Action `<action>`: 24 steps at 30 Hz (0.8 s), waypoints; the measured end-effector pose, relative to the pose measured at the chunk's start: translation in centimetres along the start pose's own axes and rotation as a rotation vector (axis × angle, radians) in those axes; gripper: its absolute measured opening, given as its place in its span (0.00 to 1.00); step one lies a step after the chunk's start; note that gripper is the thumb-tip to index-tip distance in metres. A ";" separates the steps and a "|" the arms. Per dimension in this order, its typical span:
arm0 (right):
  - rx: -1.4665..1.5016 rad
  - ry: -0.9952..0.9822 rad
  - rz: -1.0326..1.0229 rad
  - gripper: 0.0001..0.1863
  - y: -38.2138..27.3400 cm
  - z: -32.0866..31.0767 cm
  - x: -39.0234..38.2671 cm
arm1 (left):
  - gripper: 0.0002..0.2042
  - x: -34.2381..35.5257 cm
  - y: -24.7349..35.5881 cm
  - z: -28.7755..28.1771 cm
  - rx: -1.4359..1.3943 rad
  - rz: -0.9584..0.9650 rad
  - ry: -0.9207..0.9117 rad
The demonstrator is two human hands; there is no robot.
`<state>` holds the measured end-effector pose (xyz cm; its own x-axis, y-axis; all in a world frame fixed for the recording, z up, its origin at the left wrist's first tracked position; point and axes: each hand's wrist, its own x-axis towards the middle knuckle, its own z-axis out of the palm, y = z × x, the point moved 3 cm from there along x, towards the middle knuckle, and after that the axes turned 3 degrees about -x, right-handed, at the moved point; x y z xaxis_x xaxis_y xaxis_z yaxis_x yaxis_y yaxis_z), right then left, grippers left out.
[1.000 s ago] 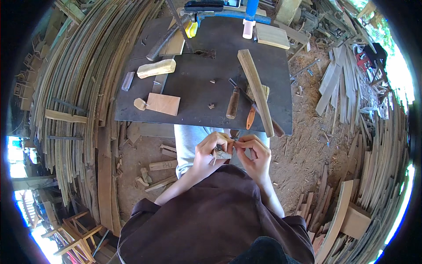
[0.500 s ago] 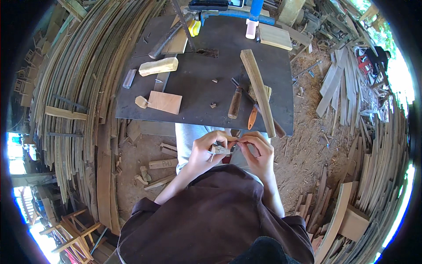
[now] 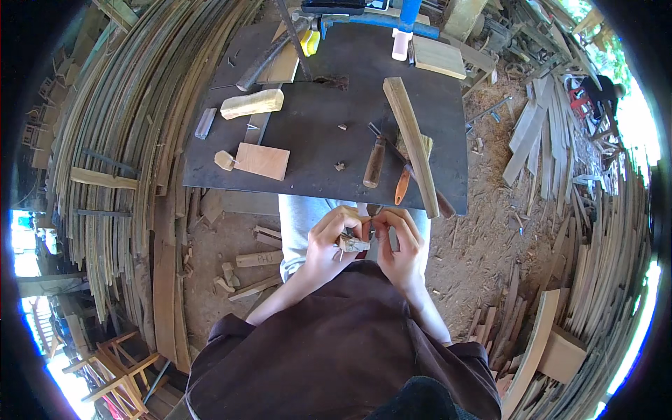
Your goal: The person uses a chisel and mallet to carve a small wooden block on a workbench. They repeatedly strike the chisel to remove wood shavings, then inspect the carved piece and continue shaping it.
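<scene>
My left hand and my right hand meet in front of my lap, just below the table's near edge. A small pale grey, crumpled-looking piece sits in the curled fingers of my left hand; its exact kind is unclear. The thumbs and fingertips of both hands pinch together around a small brownish thing, mostly hidden by the fingers. Nearest to the hands on the table lie a wooden-handled tool, an orange-handled tool and a long wooden strip that overhangs the near edge.
The dark table also bears a flat wood block, a pale carved piece, a hammer-like tool and a blue clamp. Stacked planks line the left. Scrap wood and shavings cover the floor.
My right hand has shifted slightly left, closer to my left hand. The pale piece in my left hand has tilted a little. The things on the table have stayed in place.
</scene>
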<state>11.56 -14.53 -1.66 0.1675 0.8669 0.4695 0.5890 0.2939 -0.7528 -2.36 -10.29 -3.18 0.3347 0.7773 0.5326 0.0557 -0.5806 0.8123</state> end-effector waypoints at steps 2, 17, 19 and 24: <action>0.010 0.026 0.008 0.10 -0.2 0.1 0.0 | 0.15 0.1 0.1 0.0 0.025 0.031 0.022; 0.373 0.034 0.216 0.08 1.8 0.0 -0.5 | 0.12 0.5 -0.1 -0.2 -0.133 -0.254 -0.053; 0.331 0.021 0.185 0.07 1.5 0.0 -0.4 | 0.12 0.3 -0.3 -0.2 -0.148 -0.264 -0.029; 0.320 0.012 0.168 0.07 1.7 0.1 -0.5 | 0.12 0.0 -0.9 -0.1 -0.165 -0.254 0.007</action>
<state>12.37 -14.42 -3.21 0.2514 0.9095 0.3312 0.2756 0.2608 -0.9252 -2.50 -9.72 -3.84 0.3229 0.8947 0.3088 -0.0167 -0.3208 0.9470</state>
